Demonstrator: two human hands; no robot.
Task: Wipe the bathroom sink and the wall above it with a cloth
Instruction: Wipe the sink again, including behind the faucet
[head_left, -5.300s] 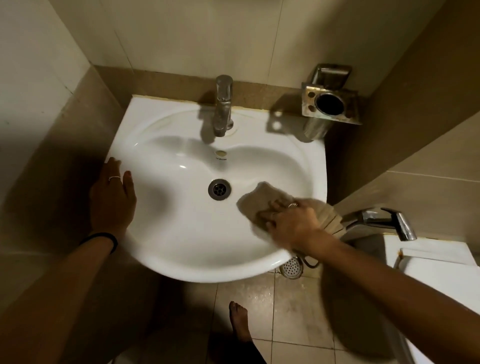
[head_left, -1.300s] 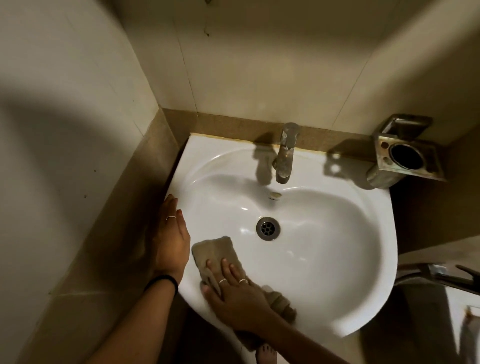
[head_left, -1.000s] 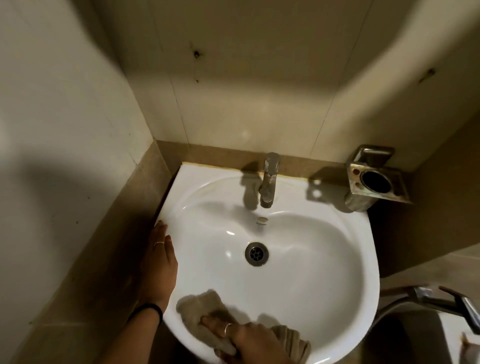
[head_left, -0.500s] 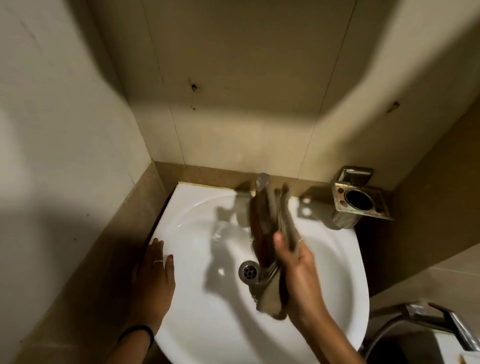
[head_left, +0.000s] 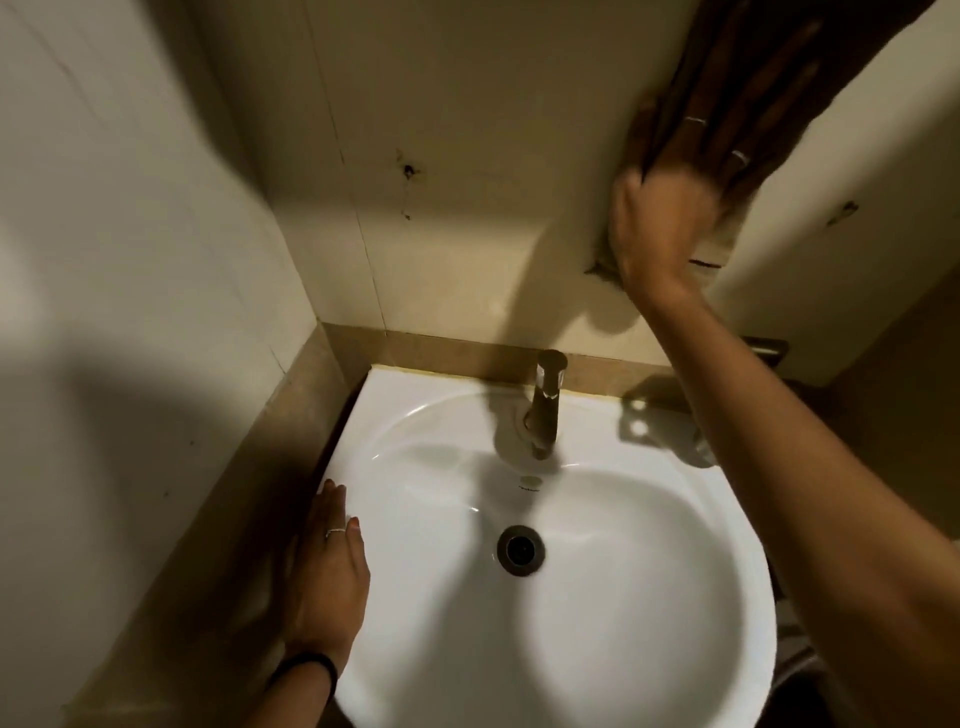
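We are in a tight tiled bathroom corner, pale wall tiles (head_left: 467, 156) above a brown band and a white basin sink (head_left: 649, 649) set into the angle. Our right hand (head_left: 670, 208) is up on the wall, fingers spread flat and pressing the brown cloth (head_left: 748, 67) against the tile; the cloth shows above and beyond the fingers and a corner of it peeks out below the palm. The view is blurred there, so we cannot tell how it is folded. Our left hand (head_left: 324, 582) lies open and empty on the sink's rim, palm down, bracing us.

The cloth looks soft, light and limp. We judge it will bunch or slip down the smooth tile unless the whole palm keeps it pinned, so the best hold is flat pressure through its middle, with the fingertips trapping the upper edge.

To the left of the right hand, a dark mark (head_left: 408, 170) with a thin streak under it sits on the tile, and a smaller scuff (head_left: 841, 213) lies to its right; both probably want passes. Below the right hand stands the metal tap (head_left: 545, 405), and partly hidden behind our forearm is a wall-mounted metal holder (head_left: 763, 347). These two jut out and could catch the cloth or knuckles on low strokes. The drain (head_left: 521, 550) lies between our arms.
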